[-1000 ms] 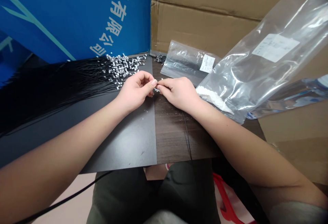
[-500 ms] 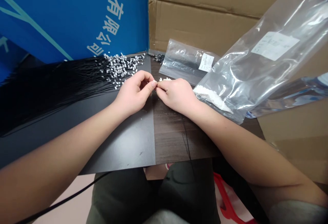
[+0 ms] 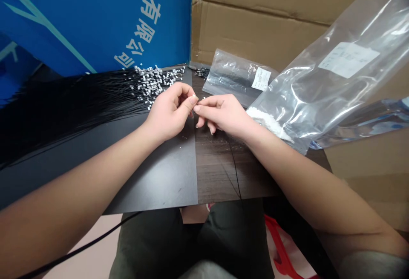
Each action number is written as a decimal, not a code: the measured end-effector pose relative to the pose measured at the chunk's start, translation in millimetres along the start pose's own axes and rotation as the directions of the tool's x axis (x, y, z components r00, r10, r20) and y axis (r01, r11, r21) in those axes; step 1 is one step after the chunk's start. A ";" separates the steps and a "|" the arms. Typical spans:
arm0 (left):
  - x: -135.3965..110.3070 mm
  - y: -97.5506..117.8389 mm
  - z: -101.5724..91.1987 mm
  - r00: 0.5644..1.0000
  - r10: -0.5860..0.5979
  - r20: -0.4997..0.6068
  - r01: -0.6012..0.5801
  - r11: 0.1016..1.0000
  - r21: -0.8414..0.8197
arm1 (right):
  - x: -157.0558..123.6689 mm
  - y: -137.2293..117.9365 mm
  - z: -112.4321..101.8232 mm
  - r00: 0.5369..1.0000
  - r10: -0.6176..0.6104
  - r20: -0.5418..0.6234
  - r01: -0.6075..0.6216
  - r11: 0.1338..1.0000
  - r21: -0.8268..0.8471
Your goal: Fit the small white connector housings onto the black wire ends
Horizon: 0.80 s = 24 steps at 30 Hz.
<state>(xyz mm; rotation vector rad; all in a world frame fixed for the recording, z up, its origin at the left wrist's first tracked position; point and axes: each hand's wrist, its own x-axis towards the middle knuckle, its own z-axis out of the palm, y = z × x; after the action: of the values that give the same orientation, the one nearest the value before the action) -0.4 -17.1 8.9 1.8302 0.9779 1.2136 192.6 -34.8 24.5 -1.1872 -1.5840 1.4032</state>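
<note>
Both hands [image 3: 194, 110] meet above the desk [image 3: 223, 176], close together near the join between a black sheet [image 3: 153, 176] and the bare dark wood. The left hand [image 3: 169, 113] is curled into a narrow pinch, its thumb pressed toward the fingertips; whatever sits in that pinch is too small to make out. The right hand [image 3: 223, 115] reaches in from the other side, its index finger almost at the left thumb and its other fingers bent down, and it is unclear whether it grips anything.

Just beyond the left hand, a large fan of thin black wires [image 3: 79, 100] spreads across the black sheet, and their far ends carry a dense scatter of small white tips [image 3: 156, 81]. One loose thin wire [image 3: 234, 168] lies on the wood below the right hand.

Past the right hand lie a small clear plastic bag [image 3: 236, 74] and a much larger clear bag [image 3: 319, 83] with a white label [image 3: 348, 59] and white bits [image 3: 265, 121] in its lower corner. A blue board [image 3: 96, 15] with white lettering and a cardboard sheet [image 3: 255, 23] stand behind the desk. Dark trousers [image 3: 230, 240] show below its edge.
</note>
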 end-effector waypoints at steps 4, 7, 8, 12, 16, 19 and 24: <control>1.6 0.3 -0.5 0.999 0.007 -0.034 -0.009 0.998 -0.066 | 5.3 0.2 -5.7 0.966 0.166 0.199 -0.221 0.928 0.299; 0.2 -2.5 -0.5 0.999 0.040 -0.031 -0.042 0.996 -0.083 | 7.7 -0.7 -9.2 0.917 0.235 0.322 -0.358 0.839 0.410; -0.7 -3.9 -0.5 0.998 0.049 -0.026 -0.051 0.996 -0.080 | 8.0 -1.1 -10.0 0.907 0.242 0.345 -0.383 0.816 0.433; -3.6 -8.3 -0.9 0.998 0.055 -0.023 -0.056 0.997 -0.044 | 8.5 -1.8 -11.2 0.892 0.234 0.387 -0.413 0.770 0.486; -3.3 -5.9 -0.4 0.998 0.058 -0.030 -0.060 0.996 -0.070 | 9.0 -0.2 -10.2 0.903 0.193 0.384 -0.378 0.780 0.499; -1.5 -3.2 1.3 0.999 0.002 -0.038 -0.007 0.993 -0.117 | 9.6 1.9 -8.6 0.928 0.171 0.330 -0.321 0.817 0.479; 3.4 -10.2 1.8 0.992 -0.110 -0.068 0.091 0.967 -0.238 | 11.0 8.1 -7.7 0.984 0.095 0.152 -0.148 0.908 0.393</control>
<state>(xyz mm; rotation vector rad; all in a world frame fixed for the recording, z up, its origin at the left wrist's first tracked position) 0.2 -9.8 0.8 1.5403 0.9170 1.2904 197.5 -21.9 17.1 -0.9721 -1.2326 1.8165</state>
